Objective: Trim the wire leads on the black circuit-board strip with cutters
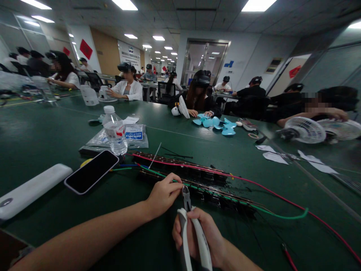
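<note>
Head view.

Pliers (183, 226), one pair, pale handles: lying in the right hand (207, 233), whose grip is closing around both handles. The nose is pointing away from the person, presumably so the tip is meeting the work squarely. Whether the jaws are biting on anything is too small to tell.

Left hand (165, 197): thumb and fingertips are coming together just beside the nose, at the near edge of the strips. Whether this grip is holding a thin piece I cannot tell; it is probably steadying the spot.

Black strips (222, 201), two rows: lying side by side before both hands, seemingly for easy reach.

Green wire (282, 216): running along the nearer row, its right end curving upward.

Red wire (262, 185): running along the farther row, then trailing rightward.

Phone (91, 172), white case (34, 192), bottle (115, 130): standing or lying leftward on the desk (141, 246), apparently leaving working room.

Blue fan blades (208, 121): lying farther off, near a co-worker's hand (208, 113).
</note>
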### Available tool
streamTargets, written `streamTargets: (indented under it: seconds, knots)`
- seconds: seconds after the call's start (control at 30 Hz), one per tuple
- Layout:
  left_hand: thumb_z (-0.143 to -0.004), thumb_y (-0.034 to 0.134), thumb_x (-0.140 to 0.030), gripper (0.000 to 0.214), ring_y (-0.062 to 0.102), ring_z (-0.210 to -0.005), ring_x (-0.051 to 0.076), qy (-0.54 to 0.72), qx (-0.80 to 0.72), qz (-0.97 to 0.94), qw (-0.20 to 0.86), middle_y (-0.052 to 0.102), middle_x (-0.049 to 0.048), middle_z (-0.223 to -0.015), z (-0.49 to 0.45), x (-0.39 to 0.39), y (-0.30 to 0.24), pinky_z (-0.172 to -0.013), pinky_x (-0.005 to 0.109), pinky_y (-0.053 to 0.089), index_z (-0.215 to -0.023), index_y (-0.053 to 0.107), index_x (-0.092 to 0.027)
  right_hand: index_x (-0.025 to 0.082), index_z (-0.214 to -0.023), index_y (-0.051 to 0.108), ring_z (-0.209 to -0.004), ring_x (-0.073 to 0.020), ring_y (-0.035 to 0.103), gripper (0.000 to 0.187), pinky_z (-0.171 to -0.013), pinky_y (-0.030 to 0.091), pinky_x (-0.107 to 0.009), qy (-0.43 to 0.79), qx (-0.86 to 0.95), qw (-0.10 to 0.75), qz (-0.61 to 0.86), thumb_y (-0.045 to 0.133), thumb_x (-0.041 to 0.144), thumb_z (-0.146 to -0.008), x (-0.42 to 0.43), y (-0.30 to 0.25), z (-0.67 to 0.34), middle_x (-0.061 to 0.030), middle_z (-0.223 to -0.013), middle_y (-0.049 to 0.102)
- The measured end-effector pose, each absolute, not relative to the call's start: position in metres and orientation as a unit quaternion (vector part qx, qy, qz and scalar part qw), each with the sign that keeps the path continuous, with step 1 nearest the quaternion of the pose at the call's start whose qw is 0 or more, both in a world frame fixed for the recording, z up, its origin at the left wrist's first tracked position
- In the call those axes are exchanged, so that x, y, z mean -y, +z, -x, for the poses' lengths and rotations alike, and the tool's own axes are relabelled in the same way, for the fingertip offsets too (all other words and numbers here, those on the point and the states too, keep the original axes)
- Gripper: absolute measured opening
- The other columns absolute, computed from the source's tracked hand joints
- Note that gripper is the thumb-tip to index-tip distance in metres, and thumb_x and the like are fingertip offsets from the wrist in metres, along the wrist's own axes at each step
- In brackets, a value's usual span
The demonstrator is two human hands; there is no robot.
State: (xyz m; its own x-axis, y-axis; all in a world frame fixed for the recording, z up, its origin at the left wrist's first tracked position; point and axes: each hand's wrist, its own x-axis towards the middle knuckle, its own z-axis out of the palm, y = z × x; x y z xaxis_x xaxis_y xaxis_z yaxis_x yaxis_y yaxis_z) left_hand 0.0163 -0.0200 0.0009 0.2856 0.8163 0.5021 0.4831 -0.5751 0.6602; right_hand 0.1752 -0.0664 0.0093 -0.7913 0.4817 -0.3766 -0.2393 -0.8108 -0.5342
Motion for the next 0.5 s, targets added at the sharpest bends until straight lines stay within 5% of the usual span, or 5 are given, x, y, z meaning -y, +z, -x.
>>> streamTargets:
  seconds: [0.5]
  knots:
    - [-0.087, 0.041, -0.012, 0.025, 0.055, -0.069, 0.01, 0.43, -0.404, -0.781, 0.204, 0.057, 0.0051, -0.096, -0.0165, 0.0205, 0.0009, -0.061, 0.019, 0.046, -0.089, 0.065, -0.017, 0.007, -0.075, 0.061, -0.057, -0.0161, 0.054, 0.04, -0.061, 0.037, -0.027, 0.921, 0.227, 0.202, 0.246, 0.038, 0.04, -0.073, 0.0672, 0.011, -0.1755, -0.0117, -0.062, 0.061]
